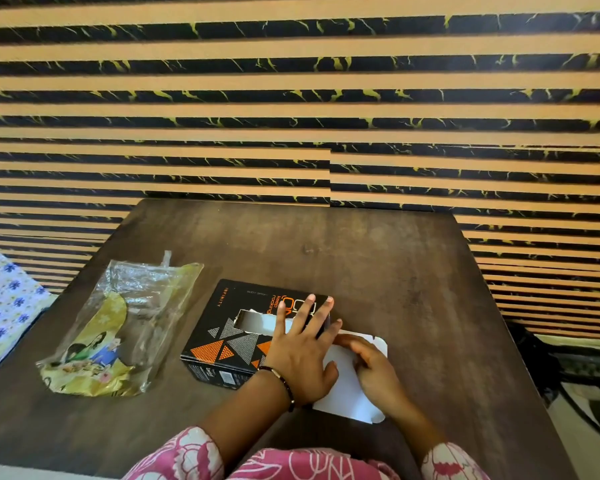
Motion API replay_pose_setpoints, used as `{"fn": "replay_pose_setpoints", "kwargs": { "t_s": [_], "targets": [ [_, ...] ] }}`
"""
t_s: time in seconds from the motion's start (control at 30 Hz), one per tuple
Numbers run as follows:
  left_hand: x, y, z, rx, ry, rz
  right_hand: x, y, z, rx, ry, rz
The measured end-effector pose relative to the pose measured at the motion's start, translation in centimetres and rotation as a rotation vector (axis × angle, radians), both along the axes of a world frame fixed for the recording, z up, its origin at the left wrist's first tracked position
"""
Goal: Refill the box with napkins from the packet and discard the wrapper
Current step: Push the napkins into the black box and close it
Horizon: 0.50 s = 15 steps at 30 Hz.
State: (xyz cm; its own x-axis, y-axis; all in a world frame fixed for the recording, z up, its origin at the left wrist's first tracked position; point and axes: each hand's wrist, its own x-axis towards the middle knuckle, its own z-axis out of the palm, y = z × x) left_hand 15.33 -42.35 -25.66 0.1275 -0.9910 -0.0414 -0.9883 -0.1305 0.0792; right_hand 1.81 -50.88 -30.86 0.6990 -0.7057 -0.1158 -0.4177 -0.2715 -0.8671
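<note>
A black napkin box with orange and grey triangles lies on the dark wooden table, its top slot showing white inside. My left hand lies flat on the box's right half, fingers spread. My right hand rests on the box's open white end flap, which juts out to the right. An empty-looking yellow and clear plastic wrapper lies crumpled to the left of the box, apart from both hands.
A striped tan and black marbled wall rises right behind the table. A blue-flowered cloth lies off the table's left edge. Dark objects and a cable sit on the floor at the right.
</note>
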Motion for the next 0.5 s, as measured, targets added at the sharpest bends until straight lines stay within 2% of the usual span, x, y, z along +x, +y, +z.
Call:
{"fn": "replay_pose_setpoints", "kwargs": {
  "t_s": [0.07, 0.17, 0.23, 0.37, 0.5],
  "targets": [
    [-0.1, 0.0, 0.0, -0.002, 0.007, 0.024, 0.0, 0.6, -0.2, -0.057, -0.004, -0.052],
    [-0.2, 0.3, -0.1, -0.021, 0.040, 0.038, -0.3, 0.9, -0.7, -0.260, 0.100, -0.327],
    [-0.2, 0.5, 0.1, -0.044, 0.060, 0.050, -0.8, 0.9, -0.6, -0.296, 0.154, -0.469],
    [-0.2, 0.7, 0.2, -0.048, 0.082, 0.066, -1.2, 1.5, -0.8, -0.034, 0.061, -0.629],
    [-0.2, 0.6, 0.4, -0.031, 0.080, 0.077, 0.1, 2.3, 0.0, 0.180, -0.169, -0.675]
  ]
}}
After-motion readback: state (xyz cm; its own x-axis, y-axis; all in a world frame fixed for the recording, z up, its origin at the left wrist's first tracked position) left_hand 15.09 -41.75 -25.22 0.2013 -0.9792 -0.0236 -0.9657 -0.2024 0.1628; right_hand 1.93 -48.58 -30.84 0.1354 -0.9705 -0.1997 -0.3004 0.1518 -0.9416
